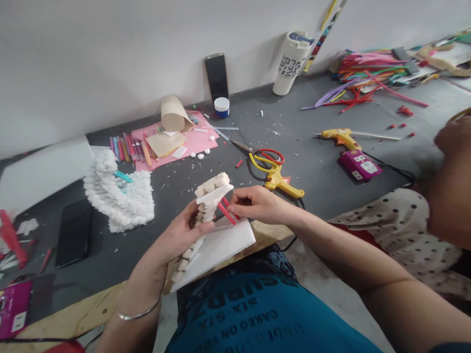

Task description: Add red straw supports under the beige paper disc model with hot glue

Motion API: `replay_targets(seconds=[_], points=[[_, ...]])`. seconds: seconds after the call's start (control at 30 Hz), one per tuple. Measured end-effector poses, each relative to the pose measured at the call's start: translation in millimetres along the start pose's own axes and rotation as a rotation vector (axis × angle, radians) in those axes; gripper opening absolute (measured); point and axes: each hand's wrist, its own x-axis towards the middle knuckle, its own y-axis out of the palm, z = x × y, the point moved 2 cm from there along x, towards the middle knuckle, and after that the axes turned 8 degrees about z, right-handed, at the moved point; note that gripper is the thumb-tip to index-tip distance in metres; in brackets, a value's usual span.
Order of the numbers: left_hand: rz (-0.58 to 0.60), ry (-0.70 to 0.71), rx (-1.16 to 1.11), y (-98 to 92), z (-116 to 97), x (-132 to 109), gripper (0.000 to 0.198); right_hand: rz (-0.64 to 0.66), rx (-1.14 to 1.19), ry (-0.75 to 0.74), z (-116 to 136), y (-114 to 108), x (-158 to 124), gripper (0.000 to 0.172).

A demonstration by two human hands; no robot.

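Note:
My left hand (191, 226) is wrapped round a white craft model (209, 208) edged with rough beige pieces (211, 184), held tilted above the table's front edge. A flat white board (221, 246) forms its lower side. Two short red sticks (227, 214) slant out of the model's right side. My right hand (259, 203) is closed in a pinch at these sticks, its fingertips against the one on the right. How the sticks are joined to the model is hidden. Scissors with red and yellow handles (265, 159) and a yellow glue gun (281, 181) lie just beyond my right hand.
A fluffy white model (119, 193) and a black phone (74, 230) lie to the left. Pink paper (200, 130), a small jar (221, 108), an upright phone (217, 76) and a tumbler (290, 66) are behind. Another person's arm (454, 181) is at right, near a second glue gun (338, 137).

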Motion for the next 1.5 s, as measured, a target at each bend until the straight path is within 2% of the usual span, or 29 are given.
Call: replay_targets(seconds=[0.4, 0.47, 0.6, 0.73, 0.9, 1.0, 1.33, 1.5], points=[[-0.026, 0.032, 0.027, -1.4, 1, -1, 0.065, 0.028, -0.006, -0.021, -1, -1, 0, 0.033], [-0.069, 0.026, 0.07, -4.3, 6, 0, 0.068, 0.003, -0.004, -0.015, -2, -3, 1, 0.034], [-0.237, 0.034, 0.208, -12.7, 11, 3, 0.073, -0.18, -0.028, 0.023, -7, -9, 2, 0.033], [-0.395, 0.1, 0.476, -21.8, 10, 9, 0.071, -0.314, 0.016, 0.04, -18, -11, 1, 0.03], [-0.492, 0.194, 0.744, -27.5, 15, 20, 0.068, -0.391, 0.017, 0.056, -37, -2, -1, 0.026], [-0.526, 0.18, 0.809, -26.5, 21, 25, 0.068, -0.41, -0.012, 0.059, -45, 5, -2, 0.024], [-0.608, 0.091, 0.902, -15.6, 32, 26, 0.065, -0.446, -0.148, 0.009, -57, 26, -5, 0.017], [-0.609, 0.075, 0.894, -13.2, 36, 24, 0.064, -0.477, -0.336, -0.087, -64, 39, -5, 0.025]])
